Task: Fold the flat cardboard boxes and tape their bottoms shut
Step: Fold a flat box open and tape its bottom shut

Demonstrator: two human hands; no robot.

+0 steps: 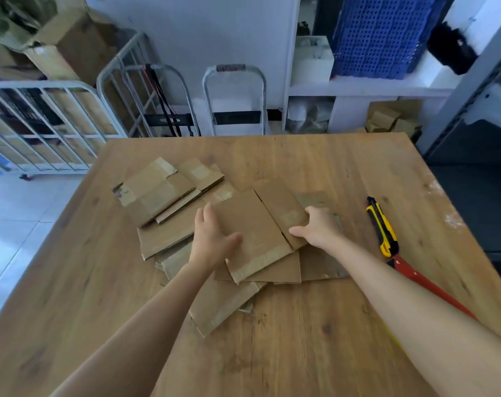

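Both left hand [212, 242] and right hand [319, 228] grip flat box [255, 224]

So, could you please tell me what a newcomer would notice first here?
The left hand and right hand hold the top box of a cardboard pile in the middle of the table. A yellow knife lies right of the pile, and a blue crate stands on the shelf behind.
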